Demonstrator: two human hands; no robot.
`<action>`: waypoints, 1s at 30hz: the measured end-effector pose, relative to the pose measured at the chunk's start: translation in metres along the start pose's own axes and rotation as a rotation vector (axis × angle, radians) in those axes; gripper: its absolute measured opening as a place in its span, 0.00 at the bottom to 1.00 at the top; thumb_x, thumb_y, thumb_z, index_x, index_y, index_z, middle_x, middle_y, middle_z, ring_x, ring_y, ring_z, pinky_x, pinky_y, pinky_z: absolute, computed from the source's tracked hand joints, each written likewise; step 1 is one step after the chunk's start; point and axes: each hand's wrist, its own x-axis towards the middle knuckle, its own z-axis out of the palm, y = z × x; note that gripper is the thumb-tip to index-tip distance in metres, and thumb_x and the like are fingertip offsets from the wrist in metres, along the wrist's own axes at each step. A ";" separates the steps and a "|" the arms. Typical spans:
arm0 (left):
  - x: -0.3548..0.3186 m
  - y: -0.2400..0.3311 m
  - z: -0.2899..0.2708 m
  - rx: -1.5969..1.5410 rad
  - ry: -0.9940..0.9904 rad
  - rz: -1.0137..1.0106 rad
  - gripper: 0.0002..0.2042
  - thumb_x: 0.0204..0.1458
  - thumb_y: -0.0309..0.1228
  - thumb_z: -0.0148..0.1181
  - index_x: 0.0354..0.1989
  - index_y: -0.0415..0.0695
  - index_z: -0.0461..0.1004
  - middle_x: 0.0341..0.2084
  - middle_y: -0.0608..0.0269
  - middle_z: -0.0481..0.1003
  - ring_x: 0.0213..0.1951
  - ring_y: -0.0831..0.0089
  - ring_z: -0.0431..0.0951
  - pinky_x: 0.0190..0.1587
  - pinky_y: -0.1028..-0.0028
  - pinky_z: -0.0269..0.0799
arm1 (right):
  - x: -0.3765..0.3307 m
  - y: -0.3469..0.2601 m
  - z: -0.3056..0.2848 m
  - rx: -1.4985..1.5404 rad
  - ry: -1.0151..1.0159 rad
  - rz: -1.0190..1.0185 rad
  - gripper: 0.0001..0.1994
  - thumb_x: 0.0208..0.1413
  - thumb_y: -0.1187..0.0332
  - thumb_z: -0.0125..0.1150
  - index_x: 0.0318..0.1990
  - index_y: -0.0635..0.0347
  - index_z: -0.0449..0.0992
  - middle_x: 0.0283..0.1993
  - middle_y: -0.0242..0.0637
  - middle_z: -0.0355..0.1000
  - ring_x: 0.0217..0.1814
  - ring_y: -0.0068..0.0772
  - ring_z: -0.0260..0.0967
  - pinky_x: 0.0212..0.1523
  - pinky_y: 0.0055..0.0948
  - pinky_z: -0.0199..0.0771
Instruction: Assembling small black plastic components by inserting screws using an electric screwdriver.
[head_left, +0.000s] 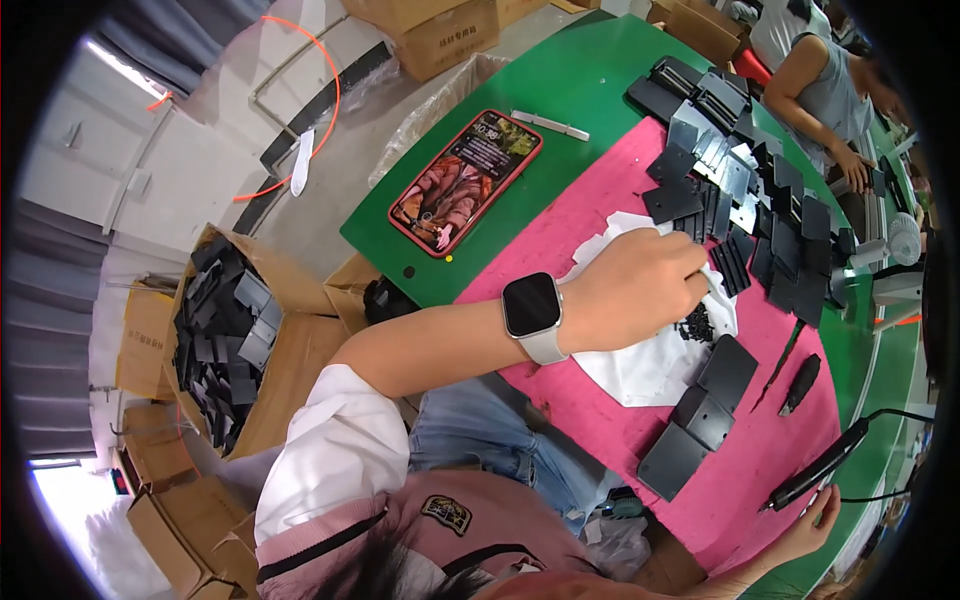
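Note:
My left hand, a watch on its wrist, reaches over a white cloth on a pink mat. Its fingers are curled together, tips turned down and hidden, beside a small heap of tiny black parts. What they hold, if anything, does not show. At the lower right my right hand lies next to a black corded electric screwdriver. Its fingers are loosely stretched and do not appear wrapped round the tool. Several flat black plates overlap between the cloth and the mat's near edge.
Stacked black casings crowd the far right of the green table. A red-cased phone and a metal strip lie far left. A carton of black parts stands left. A small black tool lies on the pink mat. Another person works opposite.

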 end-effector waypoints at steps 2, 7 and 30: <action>-0.001 0.000 0.002 -0.036 0.021 0.018 0.05 0.37 0.24 0.57 0.18 0.39 0.67 0.23 0.60 0.64 0.30 0.65 0.70 0.31 0.68 0.68 | 0.007 0.018 0.005 -0.148 -0.033 -0.004 0.19 0.62 0.59 0.51 0.51 0.65 0.72 0.48 0.41 0.72 0.46 0.31 0.70 0.48 0.27 0.67; -0.004 -0.003 -0.003 -0.092 -0.008 -0.057 0.07 0.38 0.26 0.60 0.20 0.39 0.67 0.23 0.60 0.64 0.30 0.64 0.70 0.31 0.68 0.68 | 0.022 0.057 0.021 -0.074 -0.207 0.028 0.26 0.62 0.51 0.47 0.57 0.65 0.67 0.55 0.47 0.68 0.53 0.42 0.67 0.54 0.30 0.63; 0.036 0.016 -0.003 -1.235 -0.212 -0.704 0.10 0.58 0.33 0.52 0.30 0.39 0.70 0.19 0.66 0.74 0.19 0.84 0.70 0.21 0.82 0.64 | 0.017 -0.099 0.004 1.173 -0.465 0.005 0.27 0.49 0.69 0.55 0.56 0.69 0.57 0.29 0.36 0.60 0.27 0.26 0.57 0.32 0.23 0.59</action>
